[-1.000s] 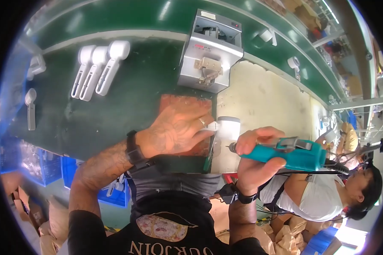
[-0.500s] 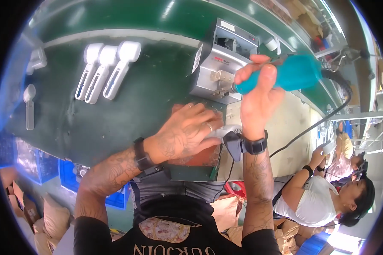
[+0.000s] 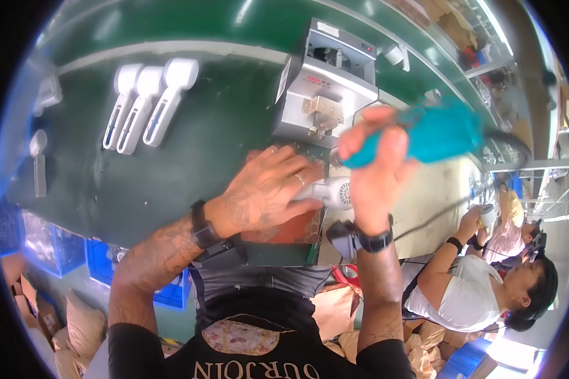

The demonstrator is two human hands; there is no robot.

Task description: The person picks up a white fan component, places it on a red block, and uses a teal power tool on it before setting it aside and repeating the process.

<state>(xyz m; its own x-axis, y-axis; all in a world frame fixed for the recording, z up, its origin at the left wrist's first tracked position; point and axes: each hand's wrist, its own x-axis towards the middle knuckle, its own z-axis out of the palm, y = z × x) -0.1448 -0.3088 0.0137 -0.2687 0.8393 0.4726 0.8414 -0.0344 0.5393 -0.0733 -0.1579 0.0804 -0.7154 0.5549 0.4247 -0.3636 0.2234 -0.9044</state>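
Through the head view I take the grey metal machine (image 3: 338,88) as my landmark. On its near side, I have the left hand (image 3: 265,189) over the reddish-brown board (image 3: 275,235), its fingers and thumb closed on the handle of a white handheld fan (image 3: 336,191). The fan's round, grilled head points right, out past the board's right edge, nearer to me than the machine; whether its handle rests on the board I cannot tell, since the fingers cover it.

The right hand (image 3: 379,164) is blurred, its fingers wrapped round a teal electric screwdriver (image 3: 446,132). I see that tool to the right of the machine's near end and tilted, its nose end toward the machine's front; I cannot tell whether the two touch. A dark cable trails from its back end.

Left of the machine, three white fans (image 3: 140,106) lie side by side on the green tabletop (image 3: 227,95), with a spoon-shaped white piece (image 3: 39,163) farther left. To the machine's right and nearer me spreads a pale sheet (image 3: 423,196); beyond it, I find a co-worker in a white top (image 3: 468,294).
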